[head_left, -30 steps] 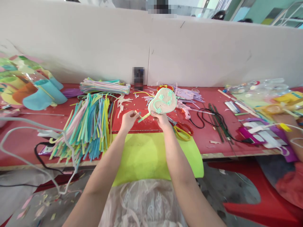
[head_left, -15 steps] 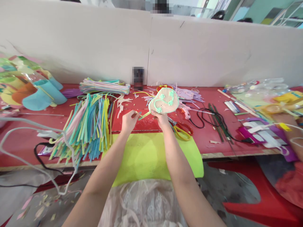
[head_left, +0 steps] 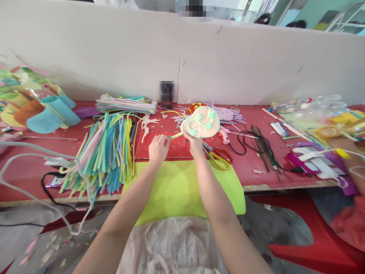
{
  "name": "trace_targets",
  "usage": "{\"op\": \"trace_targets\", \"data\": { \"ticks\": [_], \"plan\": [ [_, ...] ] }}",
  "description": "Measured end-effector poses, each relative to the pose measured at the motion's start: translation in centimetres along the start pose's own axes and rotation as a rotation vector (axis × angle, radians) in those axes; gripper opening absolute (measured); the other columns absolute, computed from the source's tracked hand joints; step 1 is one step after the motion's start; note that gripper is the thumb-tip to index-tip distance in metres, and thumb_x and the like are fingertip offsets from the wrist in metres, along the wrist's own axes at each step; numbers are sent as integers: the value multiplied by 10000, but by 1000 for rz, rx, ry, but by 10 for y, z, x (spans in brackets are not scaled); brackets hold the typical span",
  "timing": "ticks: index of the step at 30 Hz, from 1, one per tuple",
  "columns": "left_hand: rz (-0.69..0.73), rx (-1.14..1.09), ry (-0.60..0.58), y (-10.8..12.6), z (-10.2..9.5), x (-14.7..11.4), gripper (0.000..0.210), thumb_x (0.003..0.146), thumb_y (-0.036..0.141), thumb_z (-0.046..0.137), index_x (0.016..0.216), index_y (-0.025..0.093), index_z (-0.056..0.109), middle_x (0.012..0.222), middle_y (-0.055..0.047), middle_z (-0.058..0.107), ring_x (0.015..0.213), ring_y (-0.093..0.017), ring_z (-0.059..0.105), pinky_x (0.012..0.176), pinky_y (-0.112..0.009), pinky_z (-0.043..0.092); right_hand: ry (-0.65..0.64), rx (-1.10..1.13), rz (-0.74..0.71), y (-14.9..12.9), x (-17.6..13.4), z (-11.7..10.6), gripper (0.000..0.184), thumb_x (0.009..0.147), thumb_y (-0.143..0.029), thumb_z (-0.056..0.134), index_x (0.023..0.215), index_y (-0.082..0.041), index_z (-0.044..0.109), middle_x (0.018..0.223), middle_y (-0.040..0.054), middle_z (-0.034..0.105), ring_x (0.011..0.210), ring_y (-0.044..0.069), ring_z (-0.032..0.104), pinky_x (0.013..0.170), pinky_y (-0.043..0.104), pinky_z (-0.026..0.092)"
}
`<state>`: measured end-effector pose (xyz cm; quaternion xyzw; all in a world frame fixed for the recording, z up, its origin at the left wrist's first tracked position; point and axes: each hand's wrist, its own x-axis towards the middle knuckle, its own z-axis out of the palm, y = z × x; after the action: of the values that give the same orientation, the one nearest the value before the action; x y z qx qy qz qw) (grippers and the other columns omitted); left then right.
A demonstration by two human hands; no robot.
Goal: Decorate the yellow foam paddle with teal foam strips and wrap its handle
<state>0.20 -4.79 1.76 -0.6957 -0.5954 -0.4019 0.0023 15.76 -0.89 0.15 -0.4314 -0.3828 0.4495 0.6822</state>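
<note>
A white partition [head_left: 99, 57] stands along the far edge of the red tabletop [head_left: 245, 167], a green-walled room beyond it. From the left edge come blue pouches [head_left: 47, 114], then two bundles of fuzzy stems [head_left: 110, 152], one nearer the front edge. Over the tabletop's middle, the left hand [head_left: 158, 149] pinches the handle [head_left: 177, 135] of one fan [head_left: 203, 123] bearing four green flowers; the right hand [head_left: 195, 146] grips its lower rim. Rightward lies one glue gun [head_left: 224, 135].
</note>
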Motion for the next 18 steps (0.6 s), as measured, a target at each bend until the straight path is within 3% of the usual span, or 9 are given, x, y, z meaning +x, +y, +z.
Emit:
{"op": "trace_targets", "data": {
  "ticks": [3,6,13,18],
  "plan": [
    [-8,0,23,2,1,-1,227,883,337,428,811,200,594,806,-75,633,849,-206,550,681,-285,389,3,2,-34,-2,-3,3,630,570,-379,738,1159,-245,560,1088,27,629,811,173,611,479,241,501],
    [-71,-117,-33,0,7,-2,203,867,319,447,810,198,600,776,-64,633,794,-194,561,670,-282,395,34,2,-55,-3,-4,5,634,576,-377,734,1171,-256,553,1106,23,618,821,167,612,477,237,510],
    [-332,-737,-340,-12,25,2,206,791,329,520,798,168,648,832,-53,691,717,-147,607,655,-252,458,109,49,-10,-1,3,1,674,545,-347,759,1174,-244,538,1055,15,634,782,151,607,454,209,512],
    [-431,-980,-588,-18,30,4,314,696,453,633,766,148,653,810,-76,700,680,-146,618,667,-271,482,76,146,56,3,4,-3,628,526,-293,771,1119,-245,570,1055,9,636,809,138,612,476,181,510]
  ]
}}
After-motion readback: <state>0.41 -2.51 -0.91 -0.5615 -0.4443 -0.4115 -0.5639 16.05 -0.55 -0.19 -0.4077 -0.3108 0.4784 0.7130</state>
